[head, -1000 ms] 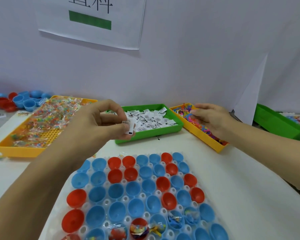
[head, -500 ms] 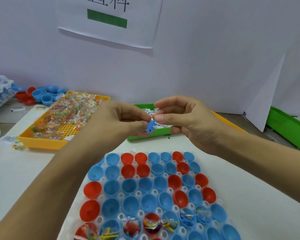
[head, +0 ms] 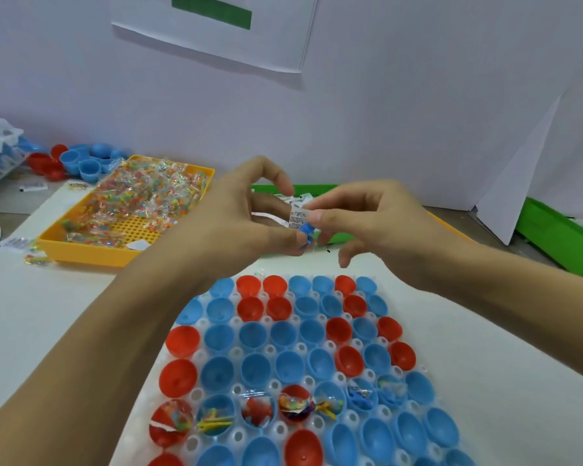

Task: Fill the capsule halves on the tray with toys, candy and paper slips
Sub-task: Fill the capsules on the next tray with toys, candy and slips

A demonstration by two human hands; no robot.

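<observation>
Hands meeting above the far edge of the tray (head: 428, 371), both closed on small items. Left hand (head: 236, 220): fingers curled, thumb and fingertips pinching a folded paper slip (head: 297, 217). Right hand (head: 367, 220): thumb and forefinger pinched on a small blue toy (head: 307, 230), held touching the slip; lower fingers loosely spread.

Capsule halves: red and blue, seated open side up in the tray. One row near the front already holds contents, among them a filled red half (head: 295, 403) with candy; the empty halves (head: 253, 336) behind it await filling, as do those in the nearest rows.

Supplies: yellow bin of wrapped candy (head: 132, 210) at far left; green bin (head: 320, 190) of slips largely hidden behind the hands.

Step in hand, as judged: pairing toy and slip into one bundle. Next move calls for lowering the pair into a single empty half, releasing without spilling into a neighbour, then adding candy.
</observation>
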